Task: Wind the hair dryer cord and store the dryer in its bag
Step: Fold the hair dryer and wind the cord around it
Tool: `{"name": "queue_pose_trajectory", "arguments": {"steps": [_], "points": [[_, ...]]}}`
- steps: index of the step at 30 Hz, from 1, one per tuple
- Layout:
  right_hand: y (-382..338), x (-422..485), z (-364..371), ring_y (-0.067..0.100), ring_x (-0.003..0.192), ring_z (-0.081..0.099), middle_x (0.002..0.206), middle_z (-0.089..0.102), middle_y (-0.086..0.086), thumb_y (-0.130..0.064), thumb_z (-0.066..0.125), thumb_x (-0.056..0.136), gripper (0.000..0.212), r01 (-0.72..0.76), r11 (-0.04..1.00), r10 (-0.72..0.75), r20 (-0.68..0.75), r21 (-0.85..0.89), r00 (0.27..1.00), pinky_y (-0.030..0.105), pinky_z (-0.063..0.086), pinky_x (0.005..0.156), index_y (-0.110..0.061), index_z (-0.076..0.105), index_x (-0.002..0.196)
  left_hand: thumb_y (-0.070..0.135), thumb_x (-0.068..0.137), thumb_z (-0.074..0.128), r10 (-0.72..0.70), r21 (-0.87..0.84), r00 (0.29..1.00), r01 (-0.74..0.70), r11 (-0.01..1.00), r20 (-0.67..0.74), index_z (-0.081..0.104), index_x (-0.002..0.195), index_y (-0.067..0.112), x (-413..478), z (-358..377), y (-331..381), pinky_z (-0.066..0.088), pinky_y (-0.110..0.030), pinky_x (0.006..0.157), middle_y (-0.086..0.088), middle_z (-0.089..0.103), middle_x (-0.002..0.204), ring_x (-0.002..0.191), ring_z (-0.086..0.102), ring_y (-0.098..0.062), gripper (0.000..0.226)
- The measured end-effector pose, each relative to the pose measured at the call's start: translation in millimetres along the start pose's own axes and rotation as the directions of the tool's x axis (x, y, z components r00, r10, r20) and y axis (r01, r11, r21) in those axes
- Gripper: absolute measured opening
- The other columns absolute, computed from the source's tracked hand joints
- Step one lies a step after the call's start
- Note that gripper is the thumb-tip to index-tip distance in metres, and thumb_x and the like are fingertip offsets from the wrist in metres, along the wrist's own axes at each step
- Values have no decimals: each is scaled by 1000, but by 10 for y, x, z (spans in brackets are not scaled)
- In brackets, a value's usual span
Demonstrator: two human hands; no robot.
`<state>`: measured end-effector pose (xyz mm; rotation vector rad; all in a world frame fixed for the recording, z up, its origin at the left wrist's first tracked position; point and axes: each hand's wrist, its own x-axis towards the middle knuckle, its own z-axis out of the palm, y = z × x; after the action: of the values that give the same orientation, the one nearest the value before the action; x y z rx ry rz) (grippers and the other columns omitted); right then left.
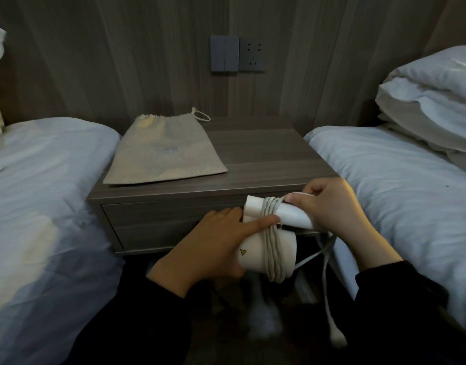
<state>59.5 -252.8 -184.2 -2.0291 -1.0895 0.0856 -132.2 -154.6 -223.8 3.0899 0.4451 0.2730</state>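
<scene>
A white folded hair dryer [255, 254] hangs in front of the nightstand drawer, held in both hands. My left hand [213, 246] grips its barrel, the index finger pressed across the wound loops. My right hand [329, 204] holds the handle end and pinches the cord against it. The grey-white cord [272, 246] wraps several times around barrel and handle. Its loose tail drops to the plug [337, 335] near the floor. A beige drawstring bag [163, 151] lies flat on the nightstand's left side, mouth toward the wall.
The dark wood nightstand [266, 156] stands between two beds with white covers, the left bed [42, 193] and the right bed [410, 185]. Pillows [432, 101] are stacked on the right bed. A switch and wall socket [237, 54] sit above the nightstand.
</scene>
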Motion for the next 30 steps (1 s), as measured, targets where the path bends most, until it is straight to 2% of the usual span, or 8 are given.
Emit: {"name": "queue_pose_trajectory", "arguments": {"steps": [5, 7, 16, 19, 22, 23, 26, 30], "points": [[227, 100, -216, 14, 63, 56, 72, 71, 19, -16, 67, 83, 25, -39, 970, -47, 342, 240, 939, 26, 42, 61, -10, 67, 59, 50, 70, 67, 2, -67, 999, 1, 998, 42, -1, 141, 52, -23, -20, -91, 37, -34, 93, -3, 42, 127, 112, 44, -21, 98], [313, 111, -250, 14, 75, 61, 82, 74, 10, -5, 59, 87, 27, -49, 953, -83, 415, 298, 906, 25, 46, 69, -14, 67, 62, 50, 70, 68, 7, -92, 997, 1, 996, 80, -3, 140, 54, -23, -21, -105, 37, -33, 95, -3, 41, 131, 116, 43, -21, 100], [507, 187, -78, 8, 48, 33, 52, 37, 5, -27, 61, 87, 45, -37, 985, 10, 160, 167, 987, 22, 28, 46, -1, 47, 53, 44, 68, 74, -33, -206, 985, 67, 976, 168, -1, 137, 57, -15, -48, -63, 31, -31, 105, 2, 29, 146, 128, 36, -17, 103], [586, 195, -101, 9, 42, 38, 46, 45, 1, -17, 55, 89, 40, -182, 857, 45, 282, 482, 958, 22, 32, 44, -11, 57, 50, 40, 64, 78, -43, -362, 987, 97, 927, 156, -4, 125, 69, -26, -68, -27, 32, -27, 105, 8, 31, 145, 127, 37, -12, 106], [681, 170, -99, 8, 41, 46, 48, 52, 3, -16, 68, 65, 5, -388, 590, 7, 477, 708, 879, 18, 40, 39, -12, 71, 63, 39, 59, 81, -95, -486, 994, 113, 866, 62, 3, 129, 68, -41, -98, -35, 39, -26, 101, 11, 39, 140, 120, 44, -6, 109], [704, 155, -77, 8, 43, 49, 50, 53, 3, -20, 73, 57, 15, -414, 560, -16, 508, 718, 861, 17, 42, 40, -11, 71, 69, 38, 58, 82, -119, -527, 992, 124, 841, 43, 6, 129, 67, -42, -112, -39, 42, -26, 98, 11, 42, 137, 117, 46, -6, 109], [663, 93, 49, 12, 45, 49, 50, 53, 3, -28, 72, 64, 30, -419, 636, 25, 526, 647, 850, 18, 42, 41, -3, 66, 79, 30, 56, 86, -224, -669, 975, 172, 723, 8, 12, 124, 72, -34, -161, -36, 52, -21, 81, 10, 54, 118, 98, 57, -5, 108], [496, 17, 179, 25, 49, 45, 48, 52, 12, -21, 49, 93, 48, -269, 858, 25, 487, 437, 873, 31, 37, 54, -13, 64, 49, 26, 56, 87, -366, -765, 930, 210, 609, -35, 18, 127, 66, -4, -164, -66, 44, -5, 72, 14, 58, 105, 92, 58, 1, 107]]}}
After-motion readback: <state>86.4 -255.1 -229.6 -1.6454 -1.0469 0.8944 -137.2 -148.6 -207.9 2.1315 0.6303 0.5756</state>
